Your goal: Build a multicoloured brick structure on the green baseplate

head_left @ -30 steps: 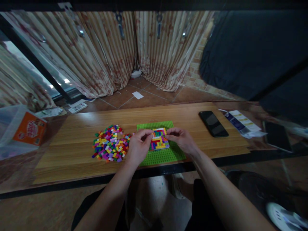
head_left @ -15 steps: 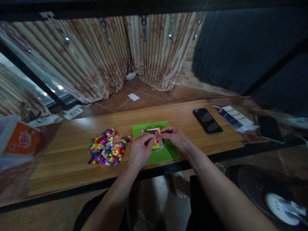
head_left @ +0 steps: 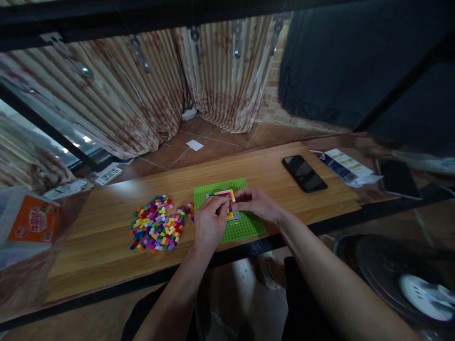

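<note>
Both hands closer over brick panel (head_left: 227, 201).

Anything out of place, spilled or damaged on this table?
Nothing stands out. The loose bricks lie in one heap left of the green baseplate; both hands, left hand and right hand, rest on the brick panel. The phone lies flat.

- The scene was dim overall, with the brightest light coming through the window (head_left: 42, 128) at the left.
- The wooden table (head_left: 106, 227) caught a soft sheen; the bricks (head_left: 156, 222) and green baseplate (head_left: 245, 225) stayed vivid and fairly sharp.
- The phone (head_left: 304, 173) showed a faint reflection.
- The upper right was nearly black.
- Wide-angle distortion bent the curtain (head_left: 142, 94) and the table's edges; the corners were smeared and soft.
- Below the table, deep shadow hid detail.
</note>
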Available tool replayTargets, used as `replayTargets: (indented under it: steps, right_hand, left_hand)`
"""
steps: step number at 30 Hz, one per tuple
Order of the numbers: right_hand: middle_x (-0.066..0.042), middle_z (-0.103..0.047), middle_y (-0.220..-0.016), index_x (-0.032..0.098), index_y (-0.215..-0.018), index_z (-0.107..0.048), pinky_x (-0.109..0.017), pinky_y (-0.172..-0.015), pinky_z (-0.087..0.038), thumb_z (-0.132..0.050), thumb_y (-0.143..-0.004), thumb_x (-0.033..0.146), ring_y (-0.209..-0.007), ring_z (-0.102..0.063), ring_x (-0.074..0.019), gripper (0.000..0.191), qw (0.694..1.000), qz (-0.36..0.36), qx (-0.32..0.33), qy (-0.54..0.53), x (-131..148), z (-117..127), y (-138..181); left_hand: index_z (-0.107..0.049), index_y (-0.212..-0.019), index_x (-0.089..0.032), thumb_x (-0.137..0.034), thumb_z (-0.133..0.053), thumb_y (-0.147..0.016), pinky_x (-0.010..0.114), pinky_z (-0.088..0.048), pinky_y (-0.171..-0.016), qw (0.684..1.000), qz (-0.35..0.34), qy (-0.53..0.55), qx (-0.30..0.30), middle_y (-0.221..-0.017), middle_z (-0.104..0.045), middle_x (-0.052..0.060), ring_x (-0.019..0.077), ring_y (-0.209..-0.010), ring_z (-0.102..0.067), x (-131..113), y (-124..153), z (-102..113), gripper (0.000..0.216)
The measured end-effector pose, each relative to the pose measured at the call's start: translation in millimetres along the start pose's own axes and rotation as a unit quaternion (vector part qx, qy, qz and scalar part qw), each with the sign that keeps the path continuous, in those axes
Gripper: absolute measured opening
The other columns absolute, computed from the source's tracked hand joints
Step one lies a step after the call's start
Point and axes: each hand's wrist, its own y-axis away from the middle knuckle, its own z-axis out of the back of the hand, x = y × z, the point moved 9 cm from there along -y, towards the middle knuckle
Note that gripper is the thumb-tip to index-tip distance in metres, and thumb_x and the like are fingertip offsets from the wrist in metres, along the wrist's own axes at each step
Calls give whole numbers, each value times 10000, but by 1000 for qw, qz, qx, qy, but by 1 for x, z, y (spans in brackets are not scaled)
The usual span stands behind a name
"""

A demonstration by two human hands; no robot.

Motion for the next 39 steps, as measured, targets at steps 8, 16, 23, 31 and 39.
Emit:
replayTargets:
  steps: [8, 16, 23, 31, 39]
  right_hand:
    - [18, -670, -693, 170, -821, -714, -229, -580, -417, -767, -615, 292, -616, -540, -93, 245, 1000, -26, -17, 0, 1, 12, 2]
    - [5, -656, -666, 170, -798, -698, -227, -567, -423, -700, -674, 278, -622, -554, -106, 164, 998, -33, -58, 13, -2, 15, 1]
    - [-2, -669, -726, 157, -834, -676, -233, -582, -421, -700, -680, 294, -625, -545, -102, 208, 995, -23, -87, 49, 8, 11, 3]
    - [-22, -687, -787, 170, -830, -651, -245, -618, -439, -667, -627, 220, -678, -583, -125, 210, 990, -14, -123, 72, 9, 10, 0]
    - [-4, -678, -769, 174, -832, -647, -252, -625, -439, -672, -581, 247, -684, -584, -133, 263, 988, -47, -135, 61, 8, 11, 3]
  left_hand:
    - [-736, -868, -238, -186, -595, -877, 388, -484, -886, 998, 2, -58, -6, -874, -738, 20, 183, -841, -660, -1, -2, -9, 150]
    - [-686, -1050, -209, -161, -630, -836, 364, -484, -795, 993, 47, -106, -16, -847, -732, 31, 190, -777, -650, 4, -2, -14, 227]
    - [-652, -1096, -186, -151, -585, -855, 370, -492, -791, 992, 47, -119, -19, -860, -720, 54, 202, -793, -647, 3, 1, -15, 253]
    - [-646, -1088, -196, -143, -556, -867, 386, -487, -817, 990, 49, -130, -10, -892, -717, 65, 215, -831, -641, 2, 2, -17, 245]
    - [-644, -1089, -212, -146, -570, -863, 391, -483, -858, 991, 55, -121, -12, -888, -712, 52, 221, -875, -643, 1, 2, -19, 247]
